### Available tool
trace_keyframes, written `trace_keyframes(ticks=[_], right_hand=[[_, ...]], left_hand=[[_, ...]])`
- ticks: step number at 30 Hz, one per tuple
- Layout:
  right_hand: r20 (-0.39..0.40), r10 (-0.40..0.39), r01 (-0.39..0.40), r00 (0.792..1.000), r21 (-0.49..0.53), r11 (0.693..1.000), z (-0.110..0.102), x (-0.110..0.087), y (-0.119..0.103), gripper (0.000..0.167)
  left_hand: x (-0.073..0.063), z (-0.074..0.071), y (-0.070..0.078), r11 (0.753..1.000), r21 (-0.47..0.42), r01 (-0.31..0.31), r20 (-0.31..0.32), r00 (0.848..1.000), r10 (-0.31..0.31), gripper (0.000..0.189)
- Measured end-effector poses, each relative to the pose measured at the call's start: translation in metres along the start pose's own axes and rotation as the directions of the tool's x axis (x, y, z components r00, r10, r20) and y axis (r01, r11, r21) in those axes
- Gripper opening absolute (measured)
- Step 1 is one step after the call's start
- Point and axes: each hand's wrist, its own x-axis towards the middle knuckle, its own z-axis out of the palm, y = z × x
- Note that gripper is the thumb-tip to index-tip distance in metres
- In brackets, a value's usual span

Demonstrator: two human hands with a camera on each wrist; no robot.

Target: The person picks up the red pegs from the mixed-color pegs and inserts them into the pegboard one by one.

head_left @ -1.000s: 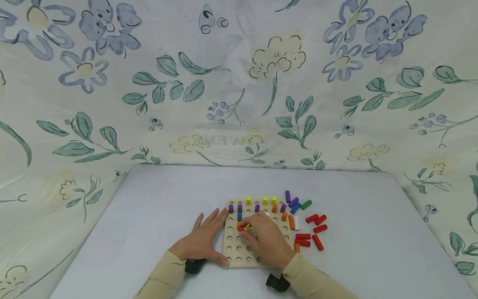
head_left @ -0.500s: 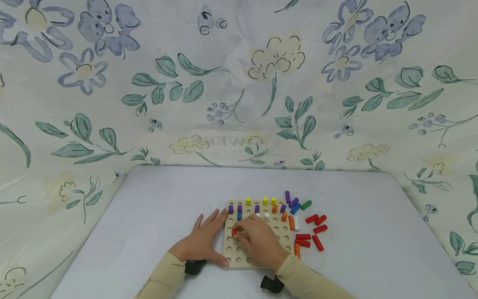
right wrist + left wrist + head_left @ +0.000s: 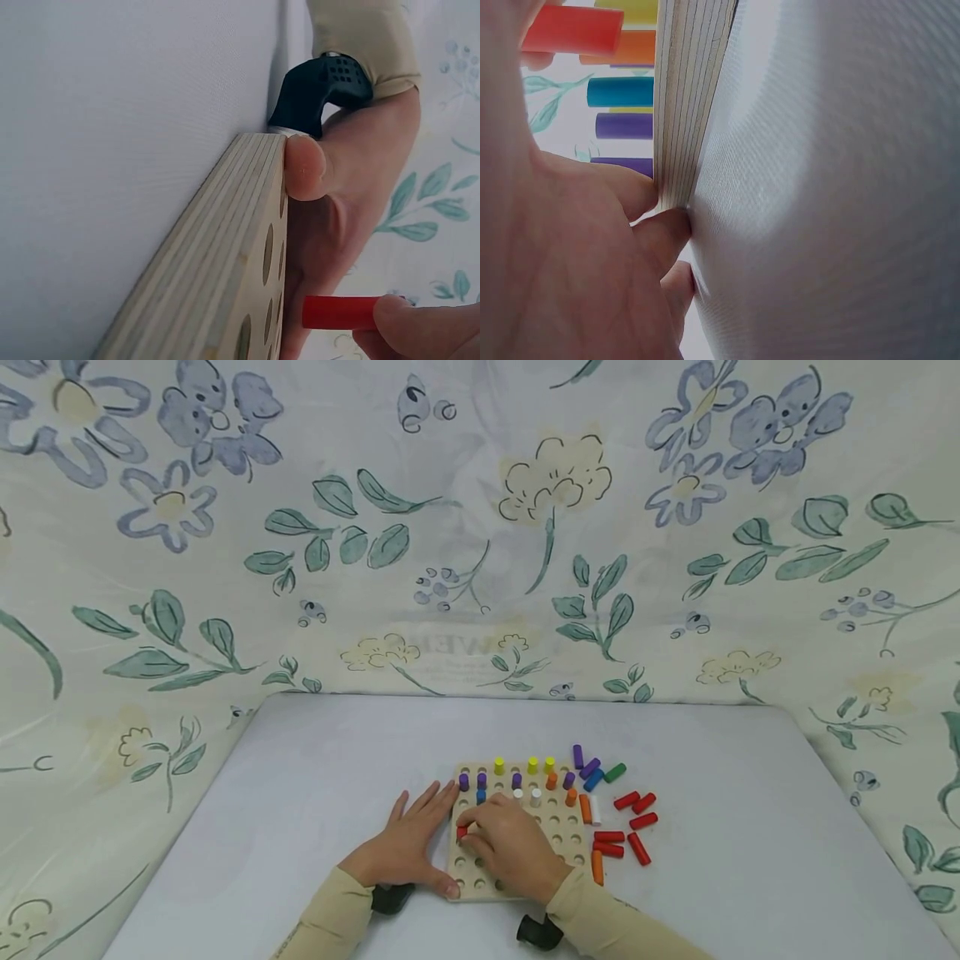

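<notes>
A wooden pegboard point(image 3: 470, 873) with rows of round holes lies on the table. My left hand point(image 3: 405, 845) lies along its left side, fingers spread and straight. That hand's thumb point(image 3: 304, 166) rests at the near left corner in the right wrist view. Over the board's left column, my right hand point(image 3: 517, 846) pinches a red peg point(image 3: 462, 833) between thumb and fingertips. In the left wrist view the red peg point(image 3: 574, 28) stands out from the board face, its lower end apart from the holes. Purple pegs point(image 3: 463, 782) and a blue peg point(image 3: 481, 797) stand upright nearby.
Yellow pegs point(image 3: 532, 765), white pegs point(image 3: 536, 797) and orange pegs point(image 3: 552, 781) stand in the board's far rows. To its right lie several loose red pegs point(image 3: 609, 837), plus purple, blue, green point(image 3: 615, 772), white and orange ones. A floral cloth point(image 3: 480, 568) hangs behind the table.
My right hand has shifted left across the board with the red peg, from near the second column to the leftmost one. My left hand has stayed in place.
</notes>
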Motion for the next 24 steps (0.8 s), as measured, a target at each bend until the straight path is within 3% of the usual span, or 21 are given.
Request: trace_keyframes(ticks=[24], right_hand=[[0.014, -0.012, 0.012, 1.0, -0.017, 1.0, 0.0074, 0.001, 0.0051, 0.016]], left_hand=[[-0.0005, -0.0004, 0.0009, 1.0, 0.0, -0.005, 0.006, 1.0, 0.005, 0.136]])
